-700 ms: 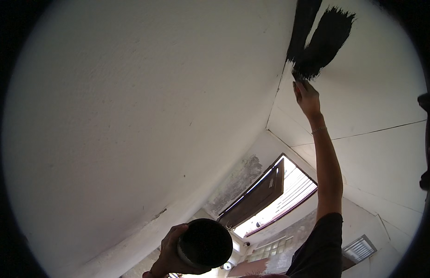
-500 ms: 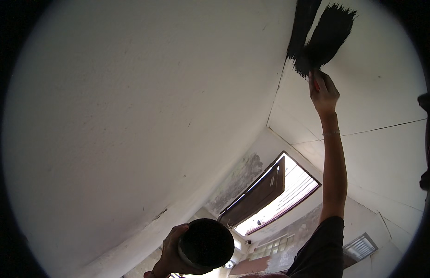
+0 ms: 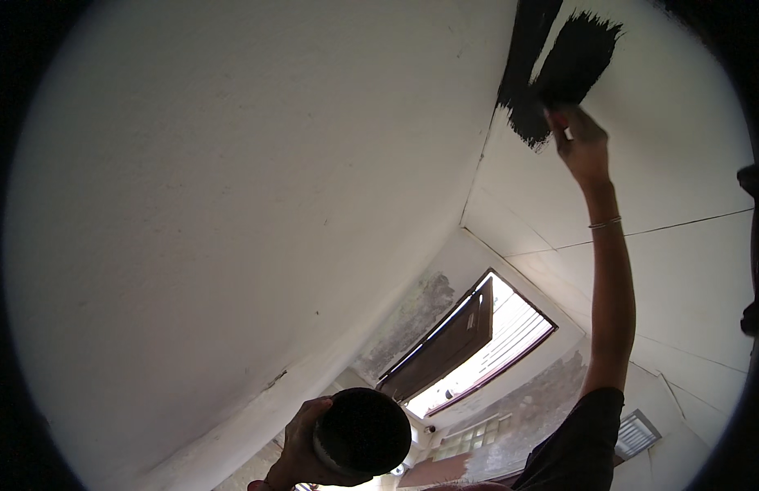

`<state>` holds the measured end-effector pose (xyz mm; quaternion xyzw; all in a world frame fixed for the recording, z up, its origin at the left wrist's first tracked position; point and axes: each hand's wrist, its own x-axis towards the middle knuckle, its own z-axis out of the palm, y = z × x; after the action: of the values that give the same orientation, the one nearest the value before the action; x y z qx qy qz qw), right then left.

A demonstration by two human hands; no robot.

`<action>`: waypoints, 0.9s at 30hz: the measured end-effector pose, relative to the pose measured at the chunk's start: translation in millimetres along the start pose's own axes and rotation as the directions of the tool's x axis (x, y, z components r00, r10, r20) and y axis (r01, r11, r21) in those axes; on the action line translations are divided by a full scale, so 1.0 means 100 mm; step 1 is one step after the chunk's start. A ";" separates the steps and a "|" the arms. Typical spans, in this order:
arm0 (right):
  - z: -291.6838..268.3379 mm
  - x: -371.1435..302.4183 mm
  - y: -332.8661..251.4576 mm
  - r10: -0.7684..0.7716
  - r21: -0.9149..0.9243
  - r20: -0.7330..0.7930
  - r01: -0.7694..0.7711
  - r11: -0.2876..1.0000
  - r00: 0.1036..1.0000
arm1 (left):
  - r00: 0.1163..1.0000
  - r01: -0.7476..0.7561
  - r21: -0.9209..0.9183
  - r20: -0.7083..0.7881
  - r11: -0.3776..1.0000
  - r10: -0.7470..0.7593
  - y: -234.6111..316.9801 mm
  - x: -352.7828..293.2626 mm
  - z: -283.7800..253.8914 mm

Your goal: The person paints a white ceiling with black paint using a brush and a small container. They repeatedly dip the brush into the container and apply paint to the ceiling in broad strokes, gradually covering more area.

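High at the upper right, my right hand is raised against a white panelled surface. Its fingers are closed round a paintbrush, of which only a hint of red handle shows; the bristles are lost against the black. Around the fingertips spreads a wet-looking patch of black paint with ragged ends, joined at its lower left to a black strip along the corner line. Low in the picture my left hand grips a round tub by its side. Its inside looks black, and the level in it cannot be made out.
A broad white wall fills the left side, with a chipped spot low down. Below the corner are a barred window with a brown shutter swung open, stained plaster and a small vent.
My right hand has shifted slightly right, its wrist turned. The black paint between the patch and the corner strip has spread at the lower left. My left hand still holds the tub.
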<state>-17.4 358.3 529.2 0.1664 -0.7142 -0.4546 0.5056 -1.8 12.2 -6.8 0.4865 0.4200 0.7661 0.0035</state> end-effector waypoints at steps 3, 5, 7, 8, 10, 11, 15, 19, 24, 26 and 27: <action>-0.37 0.29 -0.09 -0.083 -0.071 -0.242 0.068 0.995 0.967 | 1.000 -0.013 0.025 -0.014 1.000 0.013 0.05 0.03 0.01; -0.46 0.29 -0.19 -0.099 -0.099 -0.323 0.070 0.993 0.941 | 1.000 -0.008 0.038 -0.008 0.999 0.008 0.07 0.04 0.00; -0.41 0.23 -0.26 -0.039 -0.059 -0.299 0.022 0.998 0.954 | 1.000 0.003 0.055 -0.001 0.999 -0.002 0.10 0.03 -0.02; -0.30 0.19 -0.29 -0.024 -0.017 -0.276 0.020 1.000 0.961 | 1.000 0.008 0.061 0.002 0.998 -0.008 0.11 0.03 -0.02; -0.05 0.10 -0.35 0.013 0.152 -0.185 0.016 0.988 0.983 | 1.000 0.017 0.072 0.005 0.997 -0.017 0.13 0.02 -0.03; 0.05 0.09 -0.35 -0.021 0.126 -0.080 0.031 0.992 0.997 | 1.000 0.022 0.077 0.003 0.997 -0.022 0.13 0.02 -0.03; 0.12 0.29 -0.21 -0.056 0.083 -0.086 0.063 0.995 0.995 | 1.000 0.021 0.133 0.008 0.991 -0.022 0.15 0.02 -0.05; -0.23 0.61 -0.14 -0.123 -0.074 -0.323 0.104 0.992 0.938 | 0.996 -0.043 0.182 -0.066 0.982 0.056 0.16 0.07 0.04; -0.35 0.52 -0.34 -0.172 -0.143 -0.415 0.122 0.982 0.894 | 1.000 0.017 0.162 -0.003 0.987 -0.017 0.21 0.05 -0.06; -0.23 0.42 -0.43 -0.131 -0.026 -0.316 0.129 0.991 0.940 | 0.999 0.033 0.199 0.004 0.979 -0.035 0.22 0.01 -0.08; -0.16 0.38 -0.44 -0.164 -0.015 -0.259 0.165 0.986 0.952 | 0.999 0.033 0.179 0.011 0.983 -0.035 0.22 0.00 -0.08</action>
<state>-29.7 300.3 516.3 0.2851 -0.6272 -0.4668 0.5544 0.6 -7.2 5.6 0.4831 0.4952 0.7217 -0.0241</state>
